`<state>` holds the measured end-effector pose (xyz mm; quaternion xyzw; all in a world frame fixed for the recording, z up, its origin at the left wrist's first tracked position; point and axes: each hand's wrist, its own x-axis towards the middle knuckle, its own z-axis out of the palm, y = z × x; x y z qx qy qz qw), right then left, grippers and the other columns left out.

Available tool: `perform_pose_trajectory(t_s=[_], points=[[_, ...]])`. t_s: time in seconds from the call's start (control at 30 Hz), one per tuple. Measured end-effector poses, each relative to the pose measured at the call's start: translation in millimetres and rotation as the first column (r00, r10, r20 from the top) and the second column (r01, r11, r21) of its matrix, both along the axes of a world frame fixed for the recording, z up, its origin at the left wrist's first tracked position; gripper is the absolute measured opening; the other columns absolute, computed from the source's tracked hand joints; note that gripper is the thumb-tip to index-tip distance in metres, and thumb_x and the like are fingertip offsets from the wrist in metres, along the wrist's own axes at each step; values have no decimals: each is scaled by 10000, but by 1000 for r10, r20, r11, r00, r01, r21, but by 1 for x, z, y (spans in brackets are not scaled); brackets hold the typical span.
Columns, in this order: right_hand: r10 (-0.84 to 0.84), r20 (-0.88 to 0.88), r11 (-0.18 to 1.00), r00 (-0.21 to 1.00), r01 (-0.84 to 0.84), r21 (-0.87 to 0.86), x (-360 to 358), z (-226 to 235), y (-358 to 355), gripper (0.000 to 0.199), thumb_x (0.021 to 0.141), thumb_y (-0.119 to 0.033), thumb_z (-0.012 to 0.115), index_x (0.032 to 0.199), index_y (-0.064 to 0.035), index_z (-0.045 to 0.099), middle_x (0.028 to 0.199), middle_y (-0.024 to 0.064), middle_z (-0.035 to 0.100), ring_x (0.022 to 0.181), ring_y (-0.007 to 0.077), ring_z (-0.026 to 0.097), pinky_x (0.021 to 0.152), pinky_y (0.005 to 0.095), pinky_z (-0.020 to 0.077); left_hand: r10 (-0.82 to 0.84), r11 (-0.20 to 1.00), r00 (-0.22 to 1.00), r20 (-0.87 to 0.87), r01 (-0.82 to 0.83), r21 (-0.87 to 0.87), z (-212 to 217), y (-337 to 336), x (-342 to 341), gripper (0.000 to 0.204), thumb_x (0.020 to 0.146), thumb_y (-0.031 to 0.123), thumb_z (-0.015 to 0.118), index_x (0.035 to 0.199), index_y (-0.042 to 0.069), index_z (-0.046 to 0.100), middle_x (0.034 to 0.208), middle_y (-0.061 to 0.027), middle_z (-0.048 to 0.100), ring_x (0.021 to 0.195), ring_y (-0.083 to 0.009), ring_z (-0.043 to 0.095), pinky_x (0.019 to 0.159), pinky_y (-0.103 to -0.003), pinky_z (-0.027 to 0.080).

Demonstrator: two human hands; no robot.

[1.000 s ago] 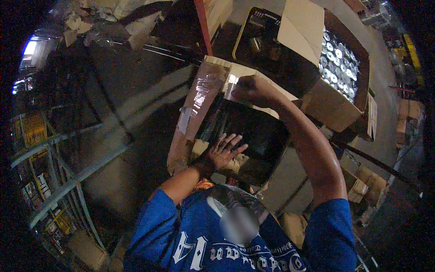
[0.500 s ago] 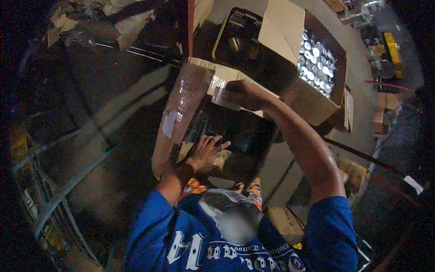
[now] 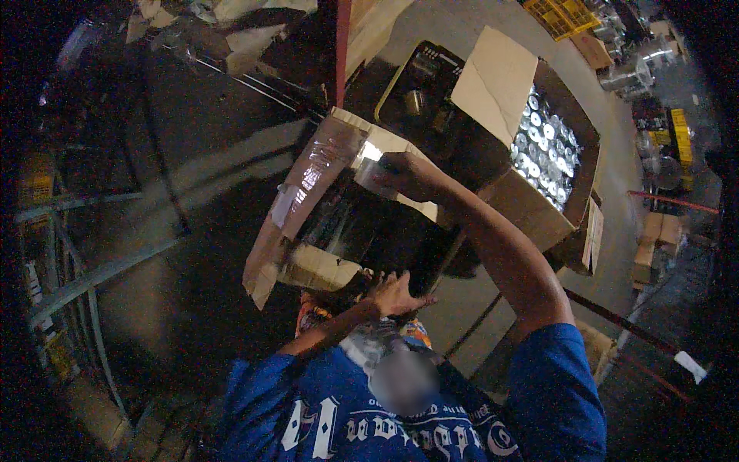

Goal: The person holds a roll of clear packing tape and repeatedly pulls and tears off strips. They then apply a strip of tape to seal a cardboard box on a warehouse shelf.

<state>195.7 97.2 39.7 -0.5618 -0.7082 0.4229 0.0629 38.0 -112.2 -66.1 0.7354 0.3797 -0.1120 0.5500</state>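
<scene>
A cardboard box (image 3: 327,165) stands in front of me, its long left flap hanging outward with shiny clear tape on it. The box's inside is dark, and its contents do not show well. At the far edge my right hand (image 3: 412,175) is closed around what looks like a roll of clear packing tape (image 3: 375,174), a shiny strip beside it. My left hand (image 3: 402,296) lies at the near edge, next to the near flap (image 3: 319,267). Its fingers are spread, and nothing shows in them.
An open carton (image 3: 531,192) full of shiny round-topped pieces stands at the far right. Behind the box is a dark crate (image 3: 408,88) with a yellow rim. A red post (image 3: 343,46) rises at the back, and metal rails (image 3: 108,281) stand on the left.
My left hand has moved from over the box's left side toward me and to the right, to its near edge. My right hand stays at the far edge with the roll.
</scene>
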Motion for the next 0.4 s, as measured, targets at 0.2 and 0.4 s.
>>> perform_pose_trajectory(t_s=[0.2, 0.4], points=[[-22, 35, 995, 999, 18, 100, -7, 8, 2, 323, 953, -310, 657, 1012, 8, 654, 887, 153, 696, 777, 252, 653, 722, 410, 514, 224, 972, 954, 201, -205, -113, -76, -15, 16, 696, 925, 556, 605, 1292, -33, 544, 1236, -316, 593, 1174, -451, 567, 997, -522, 447], [80, 307, 992, 949, -44, -122, -4, 13, 8, 450, 922, -463, 635, 1003, -22, 674, 913, 204, 709, 838, 340, 700, 778, 462, 543, 380, 858, 870, 315, -459, 231, -118, -25, 3, 520, 976, 480, 582, 1197, 12, 636, 1197, -300, 629, 1151, -417, 592, 982, -504, 467]])
